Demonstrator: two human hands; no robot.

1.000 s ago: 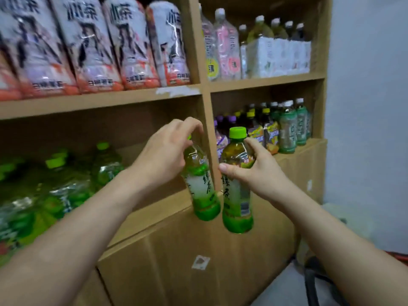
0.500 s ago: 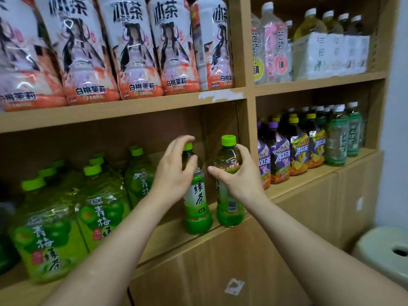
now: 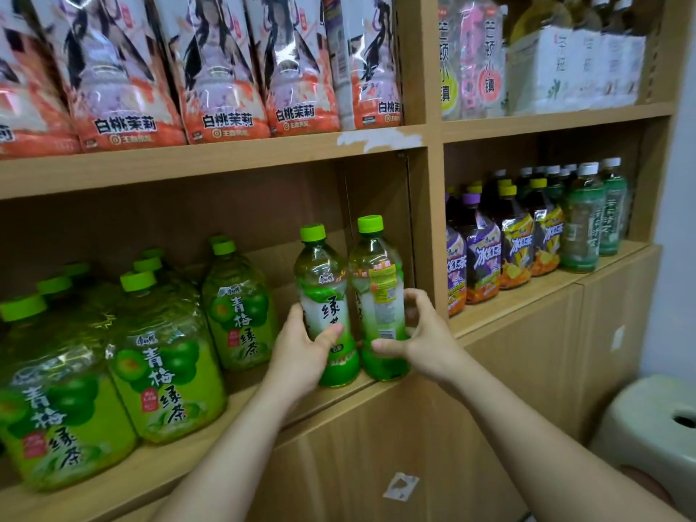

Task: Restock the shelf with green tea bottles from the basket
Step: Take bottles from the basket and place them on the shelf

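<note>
- Left hand [image 3: 301, 356] grips the left green tea bottle [image 3: 327, 307], upright on the shelf [image 3: 211, 446], centre frame.
- Right hand [image 3: 422, 342] grips the right green tea bottle [image 3: 378, 295], touching the first.

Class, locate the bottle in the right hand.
Head view, centre: the right-hand bottle stands on the lower shelf beside the upright divider, right of the left-hand bottle.

Light is bright and even where I work. Glare streaks the peach-label bottles [image 3: 222, 88] at upper left; the back of the shelf [image 3: 180, 220] lies in shadow. Frame edges bow and soften.
</note>
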